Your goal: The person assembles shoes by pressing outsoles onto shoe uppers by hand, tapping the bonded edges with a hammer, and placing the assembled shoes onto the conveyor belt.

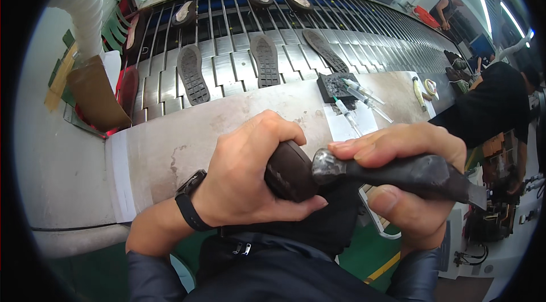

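Note:
My left hand [242, 171], with a black band on its wrist, grips a dark brown shoe [291, 172]. Only the rounded end of the shoe shows; the rest is hidden by the hand and the foreshortened angle. In my right hand [421, 157] is a dark hammer [398, 176], fingers over the top and thumb below. Its rounded, worn metal face [328, 166] lies right beside the shoe, seemingly touching it. A flat metal end [478, 195] sticks out past the right palm.
Beyond the pale worktable [165, 154] runs a slatted metal conveyor [227, 66] with several dark soles [265, 60] and shoes [185, 13]. Syringes [364, 103] rest on a black block [333, 87]. A utility knife [420, 94] and tape roll [431, 86] lie right. A co-worker's sleeve [483, 103] is nearby.

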Available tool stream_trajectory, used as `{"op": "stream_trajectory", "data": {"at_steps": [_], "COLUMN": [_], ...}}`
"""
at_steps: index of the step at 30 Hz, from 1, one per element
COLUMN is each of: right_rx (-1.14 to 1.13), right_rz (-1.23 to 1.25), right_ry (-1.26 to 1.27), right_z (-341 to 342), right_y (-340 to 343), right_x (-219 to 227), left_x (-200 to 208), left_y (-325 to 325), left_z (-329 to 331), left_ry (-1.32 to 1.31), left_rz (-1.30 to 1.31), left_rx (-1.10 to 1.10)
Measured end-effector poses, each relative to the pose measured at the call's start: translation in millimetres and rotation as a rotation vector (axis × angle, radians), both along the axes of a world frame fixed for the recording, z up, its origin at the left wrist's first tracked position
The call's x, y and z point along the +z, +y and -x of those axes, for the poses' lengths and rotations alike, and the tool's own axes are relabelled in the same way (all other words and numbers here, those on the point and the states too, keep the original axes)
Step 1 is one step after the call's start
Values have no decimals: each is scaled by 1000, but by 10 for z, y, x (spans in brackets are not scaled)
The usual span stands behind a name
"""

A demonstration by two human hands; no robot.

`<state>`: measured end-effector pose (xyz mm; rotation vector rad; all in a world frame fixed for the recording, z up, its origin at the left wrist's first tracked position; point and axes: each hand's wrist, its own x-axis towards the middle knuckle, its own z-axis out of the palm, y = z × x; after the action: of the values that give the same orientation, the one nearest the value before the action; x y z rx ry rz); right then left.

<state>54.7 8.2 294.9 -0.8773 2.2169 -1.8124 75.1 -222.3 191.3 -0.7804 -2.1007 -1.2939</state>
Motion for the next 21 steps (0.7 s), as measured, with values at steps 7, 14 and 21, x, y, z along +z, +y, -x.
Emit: {"op": "stream_trajectory", "data": {"at_steps": [7, 14, 21], "right_rx": [378, 384, 35], "right_rz": [-348, -304, 206], "right_ry": [9, 103, -258], "right_z": [169, 131, -10], "right_y": [235, 316, 116], "right_x": [424, 398, -438], "left_x": [35, 46, -29], "left_y": [268, 292, -377], "left_z": [-177, -245, 22], "left_ry": [65, 65, -364], "left_rz": [77, 158, -270], "left_rx": [-110, -122, -24]}}
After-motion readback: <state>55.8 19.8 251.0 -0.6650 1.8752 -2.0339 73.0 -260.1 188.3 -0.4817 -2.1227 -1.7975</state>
